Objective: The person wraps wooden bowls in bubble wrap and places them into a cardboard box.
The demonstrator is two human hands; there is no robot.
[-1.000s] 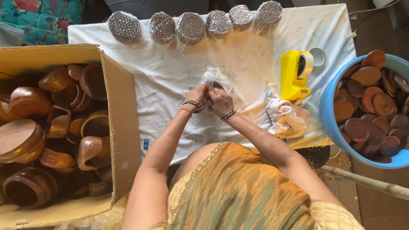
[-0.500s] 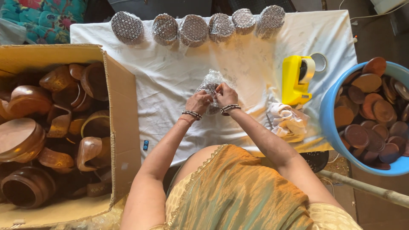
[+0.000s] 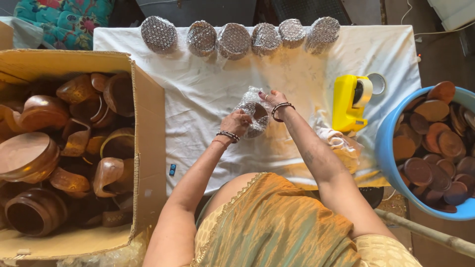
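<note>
1. Two hands grip one bubble-wrapped pot [image 3: 253, 117] at mid desk [image 3: 208, 94]: left hand [image 3: 236, 122] closed on its near side, right hand [image 3: 273, 100] closed on its far side.
2. Six wrapped bundles [image 3: 233, 40] line the desk's far edge.
3. Yellow tape dispenser [image 3: 349, 103] near the right edge.

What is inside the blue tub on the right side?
The blue tub holds many round brown clay lids, piled and overlapping. Its bottom and lower layers are covered.
</note>
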